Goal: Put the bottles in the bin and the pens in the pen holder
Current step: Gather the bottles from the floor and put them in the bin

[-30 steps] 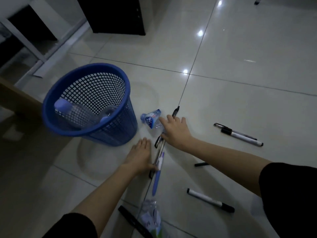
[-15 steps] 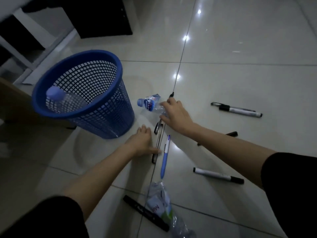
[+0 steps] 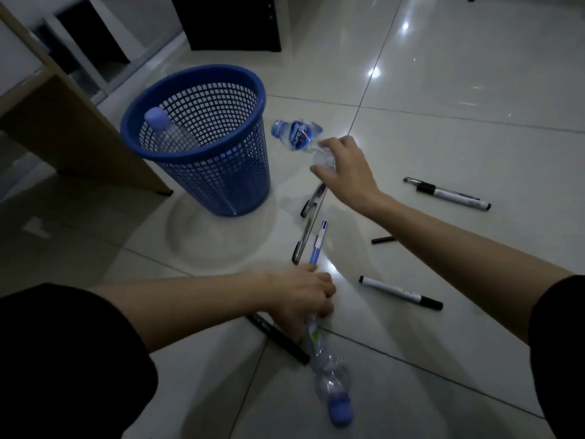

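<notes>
A blue mesh bin (image 3: 209, 182) stands on the tiled floor with a clear bottle (image 3: 164, 128) leaning inside it. My right hand (image 3: 345, 169) grips a crumpled blue-labelled bottle (image 3: 297, 134) by its base, held above the floor just right of the bin's rim. My left hand (image 3: 300, 296) is closed over the top of a second crushed bottle (image 3: 329, 381) lying on the floor, its blue cap pointing toward me. Several pens and markers lie scattered: a blue-and-white pen (image 3: 318, 245), a black marker (image 3: 278, 337) under my left hand, white markers (image 3: 399, 293) (image 3: 452, 194).
A wooden desk panel (image 3: 69, 128) stands left of the bin. Dark cabinet (image 3: 231, 23) at the back. Two thin dark pens (image 3: 308, 223) lie between the hands, a small black pen (image 3: 383, 239) under my right forearm. No pen holder is in view.
My right hand lifted the blue-labelled bottle off the floor toward the bin. My left hand moved back from the pens and closed on the crushed bottle near me.
</notes>
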Available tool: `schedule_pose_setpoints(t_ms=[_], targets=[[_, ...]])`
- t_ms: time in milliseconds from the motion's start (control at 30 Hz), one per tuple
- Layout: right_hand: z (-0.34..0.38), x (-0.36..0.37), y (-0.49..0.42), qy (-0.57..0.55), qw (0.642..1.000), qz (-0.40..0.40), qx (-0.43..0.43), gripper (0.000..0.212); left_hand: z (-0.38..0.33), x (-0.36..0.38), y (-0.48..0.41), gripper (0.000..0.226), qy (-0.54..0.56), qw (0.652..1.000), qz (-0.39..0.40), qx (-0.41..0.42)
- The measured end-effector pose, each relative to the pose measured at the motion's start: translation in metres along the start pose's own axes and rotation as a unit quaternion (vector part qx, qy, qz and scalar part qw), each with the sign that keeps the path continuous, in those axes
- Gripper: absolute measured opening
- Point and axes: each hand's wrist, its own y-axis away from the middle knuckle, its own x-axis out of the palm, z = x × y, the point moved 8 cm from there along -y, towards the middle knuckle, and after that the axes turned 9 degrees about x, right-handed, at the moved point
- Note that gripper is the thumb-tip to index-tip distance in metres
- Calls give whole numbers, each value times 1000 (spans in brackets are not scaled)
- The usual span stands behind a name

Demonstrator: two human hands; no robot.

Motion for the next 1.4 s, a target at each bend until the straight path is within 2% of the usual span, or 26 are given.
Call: schedule_pose_setpoints(t_ms=[67,200,367,533,600,667,833,967,1100,1167,1267,1400], targets=[[7,-9,-1,-17,1000,-11,-3,47,9,1,5,35,4,999,18,-29],[20,-25,-7,-43,999,-24,-2,46,28,-17,24,30,38,996,-15,-80],[45,-57,-25,-98,992,-81,-9,44,48,-85,74,19,85,986,-91,-114],[92,-71,-39,-106,986,-105,-76,48,76,-154,164,15,112,955,-163,-220],[116,-66,-41,-85,984,-92,-124,50,89,-172,206,22,137,923,-231,-275],[138,-54,-43,-48,982,-76,-168,55,101,-179,242,18,186,891,-278,-308],[177,-14,-50,57,971,-65,-221,55,127,-178,286,18,253,848,-315,-345],[181,21,-61,146,964,-63,-213,53,141,-175,298,19,272,832,-340,-345],[177,51,-75,175,971,14,-164,30,153,-170,299,17,284,823,-341,-353],[173,61,-74,210,963,30,-165,30,156,-172,303,17,282,824,-337,-358],[166,62,-77,156,978,35,-133,37,157,-190,324,15,266,808,-380,-364],[162,51,-76,-21,993,52,-109,27,157,-219,366,7,241,721,-523,-385]])
